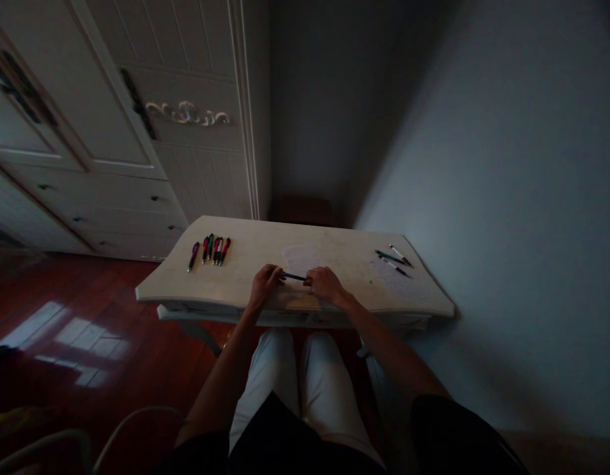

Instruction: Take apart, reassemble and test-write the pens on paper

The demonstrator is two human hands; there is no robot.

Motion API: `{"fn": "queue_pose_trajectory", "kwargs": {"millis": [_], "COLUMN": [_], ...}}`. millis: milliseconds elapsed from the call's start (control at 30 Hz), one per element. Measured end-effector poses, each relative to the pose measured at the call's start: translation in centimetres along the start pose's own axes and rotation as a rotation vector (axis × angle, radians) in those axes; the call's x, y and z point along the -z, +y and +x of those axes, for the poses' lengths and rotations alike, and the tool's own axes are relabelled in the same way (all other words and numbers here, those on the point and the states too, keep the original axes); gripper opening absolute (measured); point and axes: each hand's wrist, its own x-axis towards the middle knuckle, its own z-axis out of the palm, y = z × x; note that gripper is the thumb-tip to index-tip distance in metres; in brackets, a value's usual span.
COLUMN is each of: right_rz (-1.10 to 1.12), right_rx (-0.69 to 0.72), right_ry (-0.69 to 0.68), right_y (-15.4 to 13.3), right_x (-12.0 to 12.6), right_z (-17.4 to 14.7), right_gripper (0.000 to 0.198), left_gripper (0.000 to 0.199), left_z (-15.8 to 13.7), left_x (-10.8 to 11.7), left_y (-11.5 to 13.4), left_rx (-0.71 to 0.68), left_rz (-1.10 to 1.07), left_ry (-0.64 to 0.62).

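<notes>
A dark blue pen is stretched level between my two hands, over the front middle of the white table. My left hand is closed on its left end. At the other end, the fingers of my right hand pinch the pen. Just beyond the hands lies a sheet of white paper, partly covered by them. Fine detail of the fingertips is lost in the dim light.
Several pens in red, green and black lie at the table's left, with a purple pen beside them. At the right, more pens rest near a written sheet. A white wardrobe stands behind left; a wall borders the right.
</notes>
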Motion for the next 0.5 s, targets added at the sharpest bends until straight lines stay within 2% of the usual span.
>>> {"fn": "queue_pose_trajectory", "kwargs": {"millis": [133, 233, 333, 400, 500], "right_rz": [0.136, 0.272, 0.417, 0.496, 0.54], "right_rx": [-0.087, -0.102, -0.058, -0.023, -0.019], "right_ry": [-0.042, -0.066, -0.102, -0.106, -0.091], "right_y": [-0.4, -0.6, -0.8, -1.0, -1.3], "right_x": [-0.1, 0.2, 0.4, 0.4, 0.3], "right_z": [0.1, 0.3, 0.5, 0.7, 0.7], "right_gripper": [0.024, 0.022, 0.02, 0.02, 0.02], "left_gripper": [0.066, 0.067, 0.07, 0.067, 0.052], "left_z": [-0.1, -0.1, 0.0, 0.1, 0.0], "left_x": [0.5, 0.9, 1.1, 1.2, 1.2], "left_y": [-0.4, -0.7, -1.1, -1.3, -1.3], "left_rx": [0.001, -0.006, 0.011, 0.034, 0.055], "left_rz": [-0.267, -0.353, -0.397, -0.417, -0.455], "left_ry": [-0.039, -0.042, -0.028, -0.034, -0.036]}}
